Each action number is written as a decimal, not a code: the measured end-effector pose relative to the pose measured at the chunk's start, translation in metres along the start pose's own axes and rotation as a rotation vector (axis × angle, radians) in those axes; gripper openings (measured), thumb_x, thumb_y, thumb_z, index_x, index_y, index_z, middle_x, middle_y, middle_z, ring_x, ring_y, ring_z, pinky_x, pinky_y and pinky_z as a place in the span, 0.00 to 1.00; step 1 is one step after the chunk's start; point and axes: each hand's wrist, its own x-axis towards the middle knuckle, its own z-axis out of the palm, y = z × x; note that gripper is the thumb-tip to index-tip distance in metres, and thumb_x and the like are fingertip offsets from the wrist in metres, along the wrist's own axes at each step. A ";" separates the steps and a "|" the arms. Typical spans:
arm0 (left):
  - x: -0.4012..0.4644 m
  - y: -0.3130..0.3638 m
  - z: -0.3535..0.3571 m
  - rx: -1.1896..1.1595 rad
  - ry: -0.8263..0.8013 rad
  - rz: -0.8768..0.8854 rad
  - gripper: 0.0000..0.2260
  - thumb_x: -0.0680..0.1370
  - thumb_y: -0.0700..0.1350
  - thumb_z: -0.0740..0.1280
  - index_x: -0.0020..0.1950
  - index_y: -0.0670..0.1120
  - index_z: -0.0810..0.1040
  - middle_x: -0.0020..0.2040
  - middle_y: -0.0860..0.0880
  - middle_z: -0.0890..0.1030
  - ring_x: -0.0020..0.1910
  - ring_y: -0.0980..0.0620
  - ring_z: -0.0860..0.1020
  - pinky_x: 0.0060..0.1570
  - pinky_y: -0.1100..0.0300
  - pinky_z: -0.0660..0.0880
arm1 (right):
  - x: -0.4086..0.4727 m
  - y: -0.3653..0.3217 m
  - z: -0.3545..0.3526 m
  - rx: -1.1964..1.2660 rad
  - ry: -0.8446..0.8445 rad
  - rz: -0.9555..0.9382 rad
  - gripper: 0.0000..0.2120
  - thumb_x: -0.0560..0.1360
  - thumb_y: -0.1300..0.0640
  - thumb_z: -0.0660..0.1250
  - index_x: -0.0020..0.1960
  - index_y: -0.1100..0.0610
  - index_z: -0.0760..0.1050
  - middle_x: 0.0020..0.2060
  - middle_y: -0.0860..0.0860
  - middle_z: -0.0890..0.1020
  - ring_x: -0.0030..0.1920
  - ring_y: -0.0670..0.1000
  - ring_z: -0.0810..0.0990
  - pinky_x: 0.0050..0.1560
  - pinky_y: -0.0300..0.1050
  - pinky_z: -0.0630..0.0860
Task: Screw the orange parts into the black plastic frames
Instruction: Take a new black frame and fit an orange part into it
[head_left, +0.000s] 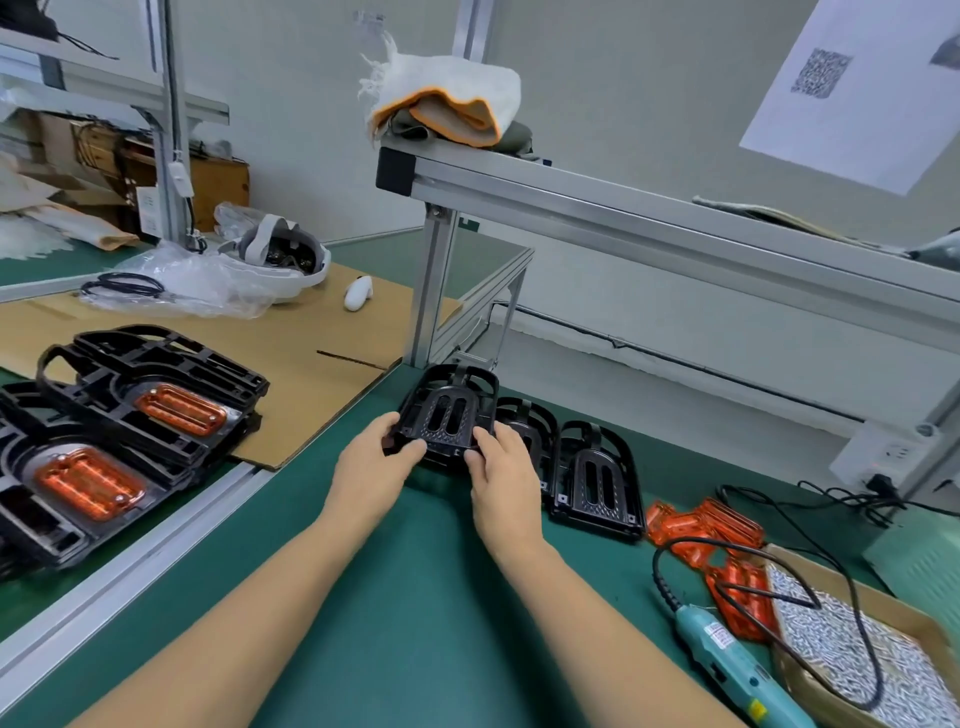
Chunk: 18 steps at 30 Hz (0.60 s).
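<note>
A black plastic frame (448, 410) is tilted up off the top of a short stack on the green mat. My left hand (375, 453) grips its near-left corner and my right hand (503, 460) grips its near-right edge. Two more black frames (597, 478) lie flat in a row to the right. Loose orange parts (706, 527) sit in a pile further right. At the left, stacked frames (156, 384) carry orange parts (181, 408) fitted in them.
A teal electric screwdriver (727, 660) with a black cord lies at the lower right, beside a cardboard box of small silver screws (852, 649). An aluminium shelf frame (436, 291) stands just behind the stack. A headset (280, 254) and plastic bag lie on cardboard far left.
</note>
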 end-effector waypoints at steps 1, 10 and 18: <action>-0.001 0.002 0.000 -0.092 0.005 -0.026 0.20 0.77 0.47 0.67 0.69 0.48 0.71 0.56 0.55 0.75 0.54 0.56 0.73 0.54 0.62 0.67 | -0.005 0.002 -0.005 0.037 0.003 0.007 0.18 0.83 0.56 0.56 0.71 0.59 0.70 0.73 0.55 0.67 0.75 0.53 0.60 0.72 0.41 0.54; -0.016 0.029 0.020 -0.571 -0.159 -0.280 0.10 0.79 0.36 0.60 0.56 0.43 0.78 0.44 0.45 0.84 0.30 0.53 0.81 0.30 0.63 0.77 | -0.069 0.021 -0.044 0.092 0.050 -0.063 0.16 0.81 0.59 0.62 0.67 0.60 0.74 0.70 0.56 0.71 0.73 0.54 0.65 0.73 0.40 0.53; -0.058 0.048 0.054 -0.553 -0.110 -0.247 0.20 0.77 0.33 0.61 0.70 0.41 0.69 0.43 0.46 0.83 0.30 0.53 0.82 0.24 0.64 0.75 | -0.101 0.041 -0.083 -0.034 0.007 -0.123 0.30 0.76 0.54 0.68 0.75 0.54 0.63 0.76 0.49 0.60 0.76 0.49 0.55 0.76 0.43 0.45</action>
